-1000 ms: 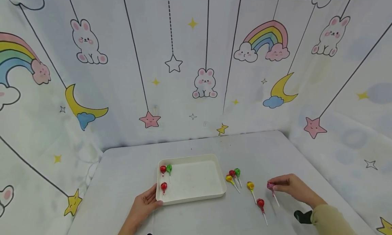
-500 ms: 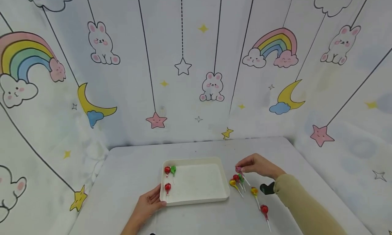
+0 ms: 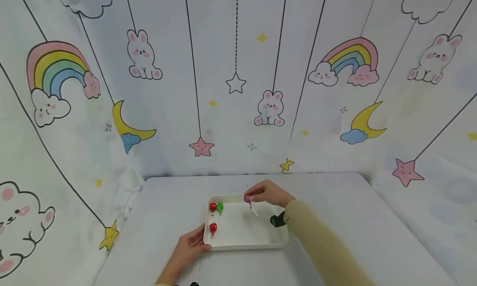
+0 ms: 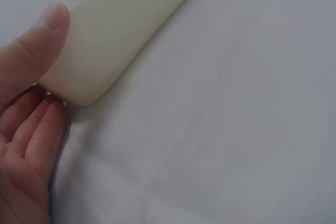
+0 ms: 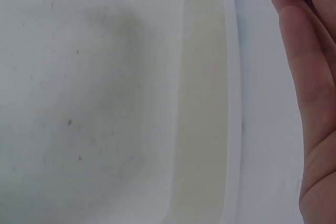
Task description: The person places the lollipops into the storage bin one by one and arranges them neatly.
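Sleeve (image 3: 324, 248): tan, nearest, slanting in from the tray's 4 o'clock; a dark band (image 3: 277, 221) sits at its cuff.
Left hand (image 3: 189, 246): at the tray's 8 o'clock, fingers and thumb clamped on the near corner.
Tray (image 3: 242, 236): white, shallow, rectangular, flat on the counter (image 3: 372, 224).
Near red lollipop (image 3: 213, 228): inside the tray, close to 9 o'clock, stick towards 6.
Far red lollipop (image 3: 213, 207): inside, at 10 o'clock.
Green lollipop (image 3: 220, 206): just beside it on the 3 o'clock side.
Pink lollipop (image 3: 247, 199): at the tray's 12 o'clock, by the far rim, stick towards 5; its height I cannot tell.
Right hand (image 3: 270, 193): at 1 o'clock, fingers pinching the pink lollipop's head.
Wall (image 3: 223, 124): beyond the counter, printed with rabbits, rainbows, moons and stars.
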`<state>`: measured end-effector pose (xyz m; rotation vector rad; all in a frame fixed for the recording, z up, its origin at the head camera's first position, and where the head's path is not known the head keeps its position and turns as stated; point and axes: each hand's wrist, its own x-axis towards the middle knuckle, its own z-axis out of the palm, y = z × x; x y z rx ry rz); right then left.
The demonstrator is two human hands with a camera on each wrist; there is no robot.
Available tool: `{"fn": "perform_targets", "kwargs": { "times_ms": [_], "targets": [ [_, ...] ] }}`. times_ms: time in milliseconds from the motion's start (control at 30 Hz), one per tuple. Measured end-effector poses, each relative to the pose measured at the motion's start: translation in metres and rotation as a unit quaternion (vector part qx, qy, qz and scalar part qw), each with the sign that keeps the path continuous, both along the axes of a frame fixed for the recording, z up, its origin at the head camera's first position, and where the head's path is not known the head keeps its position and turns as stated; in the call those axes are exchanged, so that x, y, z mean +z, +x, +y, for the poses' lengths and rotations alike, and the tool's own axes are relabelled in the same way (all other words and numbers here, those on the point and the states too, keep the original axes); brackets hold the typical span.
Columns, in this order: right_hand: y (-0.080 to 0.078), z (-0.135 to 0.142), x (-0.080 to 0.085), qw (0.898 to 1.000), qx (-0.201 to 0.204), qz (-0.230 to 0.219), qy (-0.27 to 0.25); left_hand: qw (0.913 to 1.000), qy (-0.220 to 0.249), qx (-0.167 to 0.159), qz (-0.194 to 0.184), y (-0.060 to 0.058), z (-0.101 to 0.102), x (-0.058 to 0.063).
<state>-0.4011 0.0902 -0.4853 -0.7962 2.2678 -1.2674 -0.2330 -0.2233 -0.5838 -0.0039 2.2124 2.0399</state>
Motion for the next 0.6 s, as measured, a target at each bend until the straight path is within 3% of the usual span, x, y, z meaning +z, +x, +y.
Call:
{"fn": "perform_targets", "kwargs": {
  "times_ms": [333, 600],
  "targets": [
    [-0.001, -0.069, -0.024, 0.997, -0.023, 0.045, 0.066, 0.9995, 0.019, -0.022, 0.016, 0.0, -0.002, -0.003],
    [-0.004, -0.098, -0.043, 0.986, -0.062, 0.074, 0.133, 0.9991, 0.019, -0.03, 0.024, -0.004, -0.005, -0.009]
  ]
}}
